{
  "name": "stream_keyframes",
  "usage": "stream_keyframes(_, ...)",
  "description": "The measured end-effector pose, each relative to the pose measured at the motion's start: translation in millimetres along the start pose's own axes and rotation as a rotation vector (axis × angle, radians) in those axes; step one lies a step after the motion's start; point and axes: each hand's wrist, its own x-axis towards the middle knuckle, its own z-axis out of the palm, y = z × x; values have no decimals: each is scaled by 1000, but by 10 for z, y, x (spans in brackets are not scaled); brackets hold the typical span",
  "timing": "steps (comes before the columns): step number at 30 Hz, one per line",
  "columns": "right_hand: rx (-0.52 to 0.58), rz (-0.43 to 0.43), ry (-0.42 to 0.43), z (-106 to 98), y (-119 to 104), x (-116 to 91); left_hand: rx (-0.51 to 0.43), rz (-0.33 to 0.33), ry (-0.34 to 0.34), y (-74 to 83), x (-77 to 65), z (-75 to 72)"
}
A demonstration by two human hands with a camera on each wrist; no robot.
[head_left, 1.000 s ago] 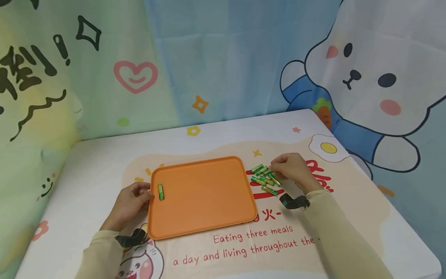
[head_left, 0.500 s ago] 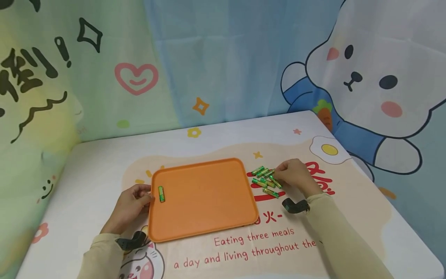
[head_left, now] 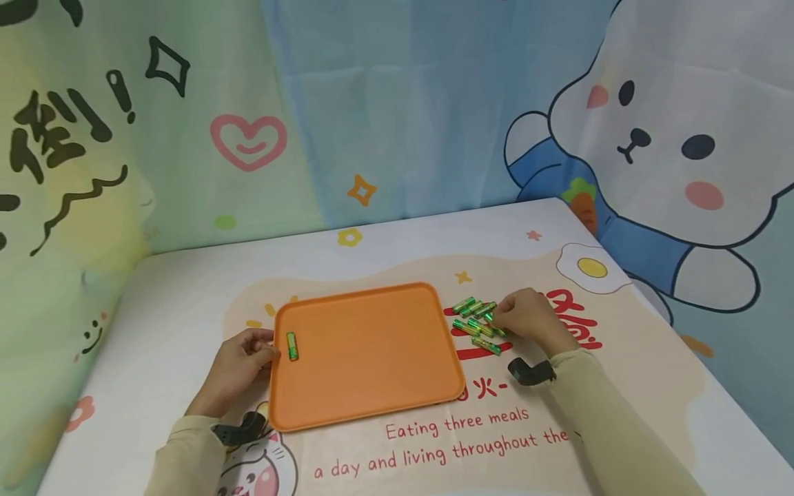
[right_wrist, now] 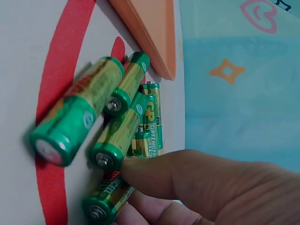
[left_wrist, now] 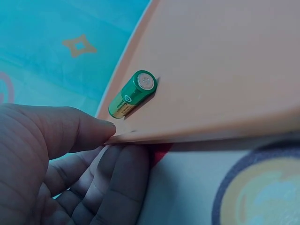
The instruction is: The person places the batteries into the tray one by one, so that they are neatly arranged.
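An orange tray (head_left: 372, 365) lies on the table with one green-and-gold battery (head_left: 293, 346) near its left edge. My left hand (head_left: 238, 365) pinches the tray's left rim, thumb on top and fingers beneath it, close to that battery (left_wrist: 132, 94). Right of the tray, several more batteries (head_left: 466, 327) lie in a loose pile. At the pile's right side, my right hand (head_left: 530, 322) pinches one battery (right_wrist: 107, 201) between thumb and fingers, partly hiding it. Other batteries (right_wrist: 77, 112) lie right beside the thumb.
The table (head_left: 186, 289) wears a printed cover with red lettering, an egg and a cat. Behind it hangs a cartoon curtain (head_left: 384, 124). Both wrists carry small black cameras (head_left: 531, 372). The tray's right rim (head_left: 448, 344) runs close to the pile.
My right hand has come down slightly over the battery at the pile's right side and now covers part of it. My left hand stays at the tray rim. The head view has shifted slightly.
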Motion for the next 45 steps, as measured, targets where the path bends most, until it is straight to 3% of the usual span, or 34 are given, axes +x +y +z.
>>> stream_keyframes(9, -78, -9, -20, 47, -15, 7, -10, 8, 1, -14, -3, -11)
stream_keyframes(22, -63, -70, 24, 94, -140, -44, -19, 29, -2, -18, -26, -19)
stream_keyframes(28, -2, -122, 44, 131, -346, -53, -10, 25, 3, -30, 1, -21)
stream_keyframes(35, 120, -157, -2, 222, -617, -52, -5, 14, 19, -40, 24, -24)
stream_keyframes(45, 287, -175, -84, 595, -993, 25, -4, 26, 15, -14, 24, -47)
